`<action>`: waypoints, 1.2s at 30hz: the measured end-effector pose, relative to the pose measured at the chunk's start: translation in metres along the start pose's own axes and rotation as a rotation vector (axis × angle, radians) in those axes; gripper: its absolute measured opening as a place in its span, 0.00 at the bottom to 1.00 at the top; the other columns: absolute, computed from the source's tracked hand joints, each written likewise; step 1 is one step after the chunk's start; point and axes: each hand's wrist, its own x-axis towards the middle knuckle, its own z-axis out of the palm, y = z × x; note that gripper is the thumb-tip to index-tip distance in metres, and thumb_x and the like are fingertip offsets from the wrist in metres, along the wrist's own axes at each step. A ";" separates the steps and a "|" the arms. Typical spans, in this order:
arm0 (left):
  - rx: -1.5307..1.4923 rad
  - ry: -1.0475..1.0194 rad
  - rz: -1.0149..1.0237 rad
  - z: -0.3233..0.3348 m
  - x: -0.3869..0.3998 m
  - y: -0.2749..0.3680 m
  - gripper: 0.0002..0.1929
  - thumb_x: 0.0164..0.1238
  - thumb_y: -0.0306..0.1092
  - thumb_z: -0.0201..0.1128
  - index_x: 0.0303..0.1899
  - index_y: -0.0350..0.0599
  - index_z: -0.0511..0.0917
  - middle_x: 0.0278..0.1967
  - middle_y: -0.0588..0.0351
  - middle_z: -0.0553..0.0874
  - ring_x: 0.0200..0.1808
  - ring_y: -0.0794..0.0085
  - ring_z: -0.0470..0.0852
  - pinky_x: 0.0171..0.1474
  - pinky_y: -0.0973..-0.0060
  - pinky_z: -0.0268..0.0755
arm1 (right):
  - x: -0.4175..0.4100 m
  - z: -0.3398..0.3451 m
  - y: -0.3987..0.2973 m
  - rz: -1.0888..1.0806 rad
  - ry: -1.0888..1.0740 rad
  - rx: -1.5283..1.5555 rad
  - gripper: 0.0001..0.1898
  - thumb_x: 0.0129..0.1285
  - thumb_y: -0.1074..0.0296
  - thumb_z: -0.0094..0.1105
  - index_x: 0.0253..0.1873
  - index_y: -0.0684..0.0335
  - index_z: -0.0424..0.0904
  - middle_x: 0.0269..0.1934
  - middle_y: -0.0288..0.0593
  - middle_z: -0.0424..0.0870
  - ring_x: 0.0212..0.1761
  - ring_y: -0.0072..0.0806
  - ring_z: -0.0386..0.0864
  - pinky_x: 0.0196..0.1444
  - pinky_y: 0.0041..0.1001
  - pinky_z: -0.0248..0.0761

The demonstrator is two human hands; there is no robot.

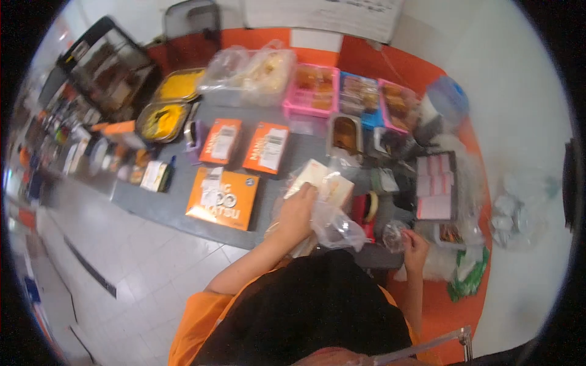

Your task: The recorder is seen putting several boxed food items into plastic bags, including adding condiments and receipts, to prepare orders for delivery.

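My left hand (297, 212) grips a clear plastic bag (341, 228) near the table's front edge. Beside and partly under that hand, cream-coloured cartons (316, 176) lie in or under the film; I cannot tell which. To the right, my right hand (414, 249) pinches a small crumpled piece of clear plastic (393, 235) between thumb and finger. Between the two hands is a red tape dispenser (361, 215) with a tape roll. An orange printed box (223, 199) lies left of my left hand, with two smaller orange boxes (220, 142) behind it.
Pink baskets (288, 110) and a blue basket (371, 120) of packed food line the back. A metal pan (331, 137) holds brown sauce. Metal trays of yellow food (165, 120) stand at left. A dark tray (454, 185) of pink-and-white packets sits at right.
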 end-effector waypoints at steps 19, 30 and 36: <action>0.016 0.257 0.085 0.007 0.005 -0.002 0.09 0.45 0.30 0.56 0.28 0.37 0.67 0.30 0.46 0.72 0.29 0.49 0.74 0.29 0.64 0.65 | 0.020 -0.017 0.007 0.165 -0.644 0.503 0.06 0.56 0.68 0.55 0.34 0.65 0.75 0.34 0.34 0.76 0.31 0.20 0.70 0.31 0.22 0.62; 0.064 0.221 0.050 0.017 0.003 -0.013 0.10 0.45 0.31 0.57 0.28 0.37 0.67 0.30 0.46 0.73 0.28 0.49 0.76 0.29 0.63 0.68 | 0.029 0.033 0.006 -0.036 -0.071 -0.594 0.04 0.50 0.64 0.56 0.31 0.53 0.79 0.31 0.36 0.69 0.42 0.33 0.65 0.42 0.35 0.55; 0.072 0.238 0.001 0.015 0.002 -0.010 0.10 0.45 0.31 0.58 0.29 0.37 0.69 0.33 0.47 0.75 0.31 0.50 0.76 0.31 0.63 0.68 | 0.031 0.031 -0.001 -0.242 -0.230 -0.559 0.04 0.50 0.63 0.58 0.30 0.52 0.80 0.34 0.33 0.72 0.45 0.30 0.65 0.43 0.38 0.54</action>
